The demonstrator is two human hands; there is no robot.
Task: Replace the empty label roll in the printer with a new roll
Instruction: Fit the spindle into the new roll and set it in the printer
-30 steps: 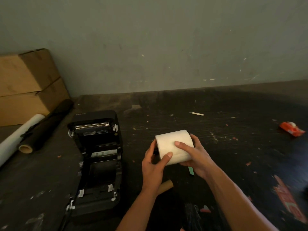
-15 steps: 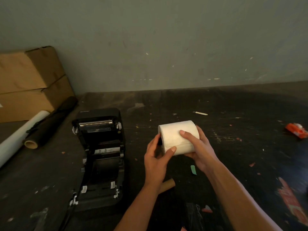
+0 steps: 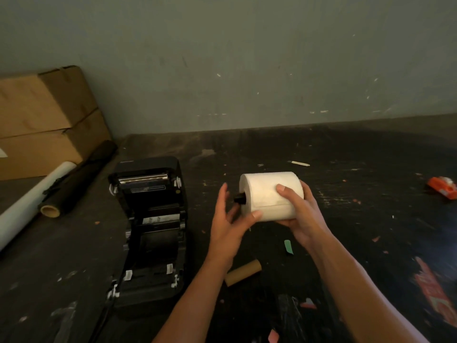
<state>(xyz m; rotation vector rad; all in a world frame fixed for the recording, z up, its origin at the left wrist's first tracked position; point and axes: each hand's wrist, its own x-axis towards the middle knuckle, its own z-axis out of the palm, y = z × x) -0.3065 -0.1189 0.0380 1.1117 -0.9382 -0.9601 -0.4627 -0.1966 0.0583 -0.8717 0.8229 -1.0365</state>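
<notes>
I hold a full white label roll in the air above the dark table, its axis lying left to right. My right hand grips it from the right and underneath. A black spindle end sticks out of the roll's left face. My left hand is at that side, thumb tip on the roll's lower left edge, fingers spread near the spindle. The black label printer stands to the left with its lid open and its roll bay empty. An empty brown cardboard core lies on the table below my hands.
Two stacked cardboard boxes stand at the back left. A white roll and a black roll lie beside them. An orange tape dispenser sits at the far right. A green scrap and paper bits litter the table.
The roll has risen and shifted slightly right in my hands. My left hand has loosened from the roll's left end, so the black spindle end now shows.
</notes>
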